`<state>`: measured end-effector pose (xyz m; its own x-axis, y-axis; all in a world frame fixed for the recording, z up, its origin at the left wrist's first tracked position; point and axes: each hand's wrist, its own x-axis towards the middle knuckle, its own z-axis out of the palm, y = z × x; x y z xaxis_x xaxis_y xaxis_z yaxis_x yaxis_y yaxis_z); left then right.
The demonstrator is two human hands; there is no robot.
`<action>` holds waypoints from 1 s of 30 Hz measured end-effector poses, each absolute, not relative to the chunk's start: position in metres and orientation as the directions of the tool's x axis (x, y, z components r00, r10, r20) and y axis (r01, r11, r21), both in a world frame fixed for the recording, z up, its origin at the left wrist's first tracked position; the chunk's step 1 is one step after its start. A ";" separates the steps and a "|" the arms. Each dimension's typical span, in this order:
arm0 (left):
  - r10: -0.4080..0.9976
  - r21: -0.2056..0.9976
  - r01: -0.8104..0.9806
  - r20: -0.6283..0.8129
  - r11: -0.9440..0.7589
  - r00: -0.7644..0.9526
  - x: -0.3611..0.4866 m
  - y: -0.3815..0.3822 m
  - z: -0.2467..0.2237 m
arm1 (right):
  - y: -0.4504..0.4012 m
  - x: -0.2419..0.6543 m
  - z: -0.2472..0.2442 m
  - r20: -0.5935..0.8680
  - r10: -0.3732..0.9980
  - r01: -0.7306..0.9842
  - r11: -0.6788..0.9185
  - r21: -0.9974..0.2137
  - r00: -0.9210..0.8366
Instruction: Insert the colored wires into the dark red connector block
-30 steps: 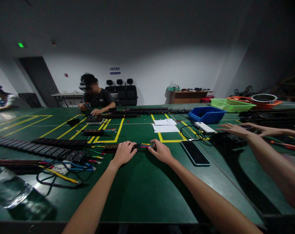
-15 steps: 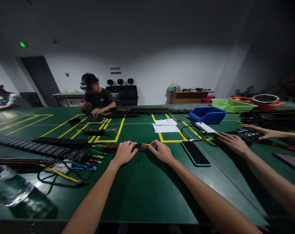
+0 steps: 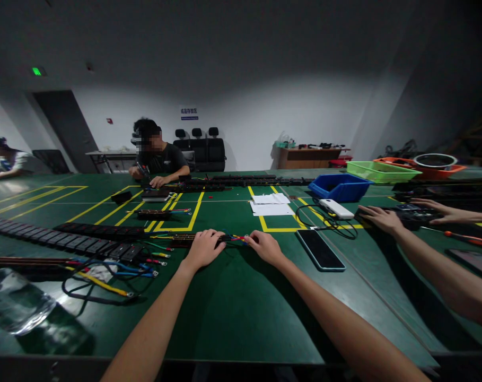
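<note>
My left hand is closed over the right end of a dark busbar strip lying on the green table. Its fingers hide that end. Coloured wires, red, blue and yellow among them, come out beyond my left fingers. At their tips, my right hand pinches the wires between thumb and fingers. Just left of my left hand lie more wire ends with metal lugs, green, red and yellow.
A phone and a white power bank with black cable lie right. Behind them stands a blue bin. A co-worker's hands handle a black part at right. A clear bottle and long black strips lie left.
My hands stay almost in place; the right fingers have shifted slightly at the wire tips. The co-worker's hands at the right have moved away to the right with the black part.
</note>
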<state>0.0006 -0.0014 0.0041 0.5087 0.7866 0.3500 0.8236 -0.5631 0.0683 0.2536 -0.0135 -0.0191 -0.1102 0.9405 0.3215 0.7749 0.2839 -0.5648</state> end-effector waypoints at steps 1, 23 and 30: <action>0.787 0.070 0.823 0.349 -0.564 0.509 0.001 -0.002 0.004 | -0.013 0.254 -0.019 0.323 0.940 0.772 0.285 -0.568 -0.109; 0.784 0.058 0.827 0.363 -0.559 0.504 0.001 -0.001 0.003 | -0.010 0.257 -0.025 0.397 0.906 0.730 0.371 -0.574 -0.148; 0.791 0.063 0.830 0.351 -0.554 0.501 0.001 -0.002 0.005 | -0.009 0.257 -0.025 0.358 0.925 0.697 0.338 -0.632 -0.124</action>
